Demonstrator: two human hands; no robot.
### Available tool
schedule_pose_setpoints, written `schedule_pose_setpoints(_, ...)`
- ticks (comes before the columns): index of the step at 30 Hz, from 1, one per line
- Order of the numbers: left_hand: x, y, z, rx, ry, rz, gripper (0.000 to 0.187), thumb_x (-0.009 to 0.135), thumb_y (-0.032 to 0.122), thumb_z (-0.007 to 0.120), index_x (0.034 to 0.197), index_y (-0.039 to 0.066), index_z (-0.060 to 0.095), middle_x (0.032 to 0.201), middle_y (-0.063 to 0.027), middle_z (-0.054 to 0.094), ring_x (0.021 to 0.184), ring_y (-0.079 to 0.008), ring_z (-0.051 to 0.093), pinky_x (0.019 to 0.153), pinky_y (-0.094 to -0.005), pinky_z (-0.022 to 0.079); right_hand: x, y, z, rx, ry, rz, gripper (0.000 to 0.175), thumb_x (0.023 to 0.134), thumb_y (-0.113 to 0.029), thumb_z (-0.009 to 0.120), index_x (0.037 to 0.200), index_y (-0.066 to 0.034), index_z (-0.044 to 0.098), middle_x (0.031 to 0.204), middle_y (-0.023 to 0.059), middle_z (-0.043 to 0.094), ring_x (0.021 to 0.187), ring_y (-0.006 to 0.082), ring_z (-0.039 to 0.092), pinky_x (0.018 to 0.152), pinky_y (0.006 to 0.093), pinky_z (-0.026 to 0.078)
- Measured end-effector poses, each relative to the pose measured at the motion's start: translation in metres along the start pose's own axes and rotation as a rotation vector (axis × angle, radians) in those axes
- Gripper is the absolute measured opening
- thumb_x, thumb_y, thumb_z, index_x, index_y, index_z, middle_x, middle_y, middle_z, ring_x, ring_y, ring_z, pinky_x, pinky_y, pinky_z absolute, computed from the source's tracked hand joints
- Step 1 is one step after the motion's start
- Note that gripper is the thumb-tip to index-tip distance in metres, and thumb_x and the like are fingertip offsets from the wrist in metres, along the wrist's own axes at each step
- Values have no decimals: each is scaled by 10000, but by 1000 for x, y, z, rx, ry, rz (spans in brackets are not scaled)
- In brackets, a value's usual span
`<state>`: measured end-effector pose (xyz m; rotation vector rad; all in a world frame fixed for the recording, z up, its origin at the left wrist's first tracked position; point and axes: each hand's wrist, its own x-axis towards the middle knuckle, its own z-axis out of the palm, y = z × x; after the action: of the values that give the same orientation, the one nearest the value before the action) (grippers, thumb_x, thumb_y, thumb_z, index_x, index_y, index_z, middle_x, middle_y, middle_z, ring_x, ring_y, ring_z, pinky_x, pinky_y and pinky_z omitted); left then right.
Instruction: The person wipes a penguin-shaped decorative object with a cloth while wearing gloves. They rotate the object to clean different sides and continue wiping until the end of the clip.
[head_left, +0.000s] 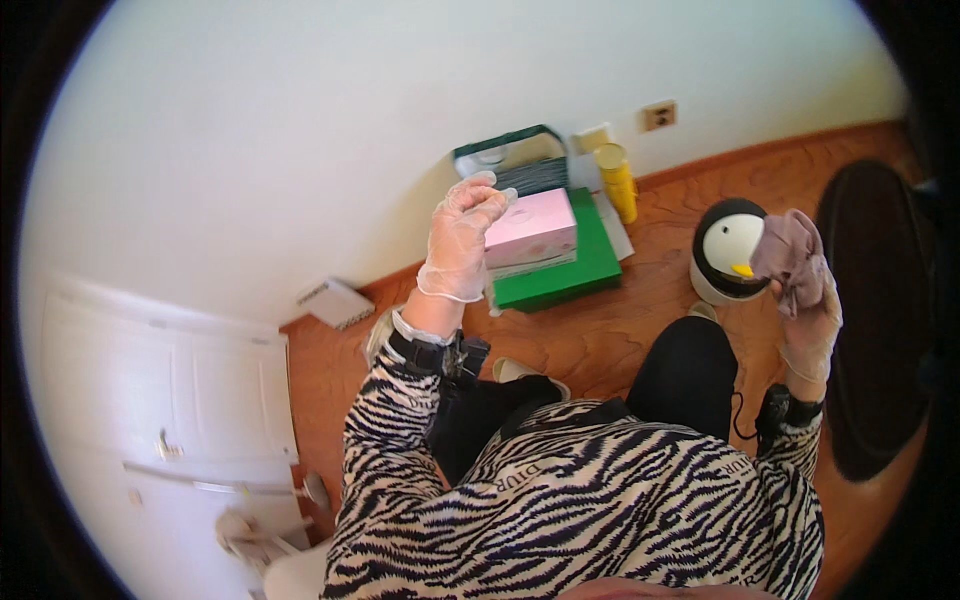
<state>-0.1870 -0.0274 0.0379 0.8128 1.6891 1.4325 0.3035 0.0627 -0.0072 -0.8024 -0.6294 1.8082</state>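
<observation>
My left hand (459, 236) wears a thin clear disposable glove. It is raised with its fingers half curled, a gap between index finger and thumb, and nothing visible in it. Behind it in the picture, a pink box (536, 217) rests on a flat green box (559, 285) on the floor. At the right, my right hand (811, 326), also gloved, grips a crumpled mauve cloth (791, 251). The cloth partly covers the view of a penguin-shaped container (721, 244) with a yellow beak. Whether the cloth touches it, I cannot tell.
A yellow cylinder (617, 184) and a dark green-trimmed bag (529, 169) stand by the wall. Beyond my right hand is a dark oval piece (874, 322), perhaps furniture. A small white box (337, 304) lies at the baseboard, and a white door (217, 397) is at left.
</observation>
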Motion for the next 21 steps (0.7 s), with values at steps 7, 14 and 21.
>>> schedule_pose_setpoints(7,6,-71,-97,124,160,-16,133,968,116,815,1059,19,803,1209,-59,740,1090,-163,658,996,-312,497,26,4,-41,-112,59,-138,394,1156,-286,577,1440,-16,618,1423,105,644,1256,280,653,1096,493,583)
schedule_pose_setpoints(14,15,-141,-183,107,387,-170,301,916,175,878,1138,-15,804,1129,-79,783,1084,-190,686,960,-338,535,60,23,-29,-164,-217,-150,330,1154,-188,586,1423,2,607,1449,101,632,1325,259,619,1114,475,591)
schedule_pose_setpoints(21,19,-221,-232,571,447,-304,254,921,216,861,1082,20,844,1066,-87,819,1026,-204,721,895,-364,567,59,70,-5,-71,-125,61,320,1117,-290,594,1310,-45,668,1383,123,689,1238,314,684,1006,502,652)
